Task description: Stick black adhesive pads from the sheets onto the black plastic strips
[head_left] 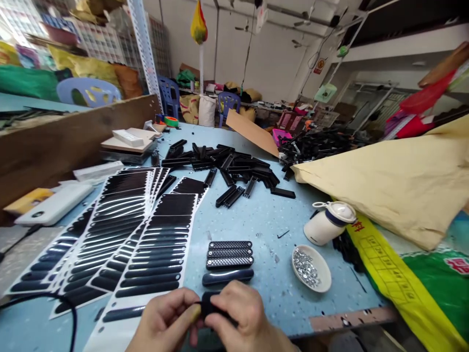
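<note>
Left hand [166, 315] and right hand [242, 310] pinch a black piece [209, 308].
Fingers hold it near the counter's [271, 217] edge, likely to keep it still; black-strip sheets [157, 249] lie close, maybe for easy reach.

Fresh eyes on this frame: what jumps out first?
Probably the heap of black parts toward the blue table's far side, then the sheets of black strips at left. Nearest the camera, the left hand and right hand hold a black piece; a white bowl of silvery bits sits at right.
</note>
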### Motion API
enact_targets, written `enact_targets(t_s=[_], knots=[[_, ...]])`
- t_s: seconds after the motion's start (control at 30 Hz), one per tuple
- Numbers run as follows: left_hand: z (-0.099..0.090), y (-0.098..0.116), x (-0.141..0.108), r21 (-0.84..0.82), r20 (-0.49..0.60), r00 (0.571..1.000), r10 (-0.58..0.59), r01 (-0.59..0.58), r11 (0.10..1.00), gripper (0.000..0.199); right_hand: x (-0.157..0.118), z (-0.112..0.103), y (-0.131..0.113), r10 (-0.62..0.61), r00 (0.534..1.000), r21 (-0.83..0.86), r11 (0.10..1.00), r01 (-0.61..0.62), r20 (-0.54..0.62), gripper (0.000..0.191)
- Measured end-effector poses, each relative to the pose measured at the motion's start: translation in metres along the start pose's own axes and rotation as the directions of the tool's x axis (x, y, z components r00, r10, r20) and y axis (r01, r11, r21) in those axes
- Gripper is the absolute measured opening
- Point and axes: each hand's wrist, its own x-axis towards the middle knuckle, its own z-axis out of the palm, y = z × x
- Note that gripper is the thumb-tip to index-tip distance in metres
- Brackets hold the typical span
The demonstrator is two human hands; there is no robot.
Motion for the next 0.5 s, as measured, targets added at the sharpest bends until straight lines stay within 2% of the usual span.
enact_targets(t_s=[0.07,0.17,0.23,0.3,0.33,0.4,0.43,0.5], knots=[[0.014,0.006,0.012,-0.115,0.126,0.989,-0.079,0.094,0.989,0.032,-0.009,-0.005,0.004,-0.039,0.998,-0.055,0.998,0.036,-0.056,0.021],[0.014,0.009,0.024,-0.165,0.131,0.980,-0.151,0.172,0.971,0.029,-0.018,-0.022,0.010,-0.033,0.987,-0.140,0.990,0.011,-0.159,0.027],[0.009,0.008,0.029,-0.136,0.124,0.977,-0.174,0.190,0.972,0.028,-0.021,-0.033,0.012,-0.042,0.983,-0.170,0.985,0.011,-0.177,0.027],[0.004,0.004,0.032,-0.019,0.139,0.980,-0.142,0.146,0.989,0.030,-0.021,-0.040,0.013,-0.039,0.987,-0.170,0.985,0.012,-0.155,0.025],[0.001,0.002,0.034,0.073,0.124,0.988,-0.090,0.081,0.994,0.030,-0.019,-0.044,0.014,-0.026,0.989,-0.162,0.987,0.002,-0.146,0.023],[-0.006,-0.004,0.037,0.297,-0.007,0.995,0.100,-0.093,0.950,0.027,-0.015,-0.050,0.017,0.037,0.987,-0.142,0.988,-0.059,-0.154,0.018],[-0.010,-0.006,0.039,0.409,-0.096,0.970,0.221,-0.164,0.898,0.028,-0.012,-0.053,0.020,0.086,0.981,-0.127,0.986,-0.109,-0.171,0.016],[-0.016,-0.011,0.044,0.570,-0.207,0.883,0.421,-0.240,0.786,0.029,-0.007,-0.059,0.029,0.191,0.959,-0.091,0.973,-0.213,-0.208,0.012]])
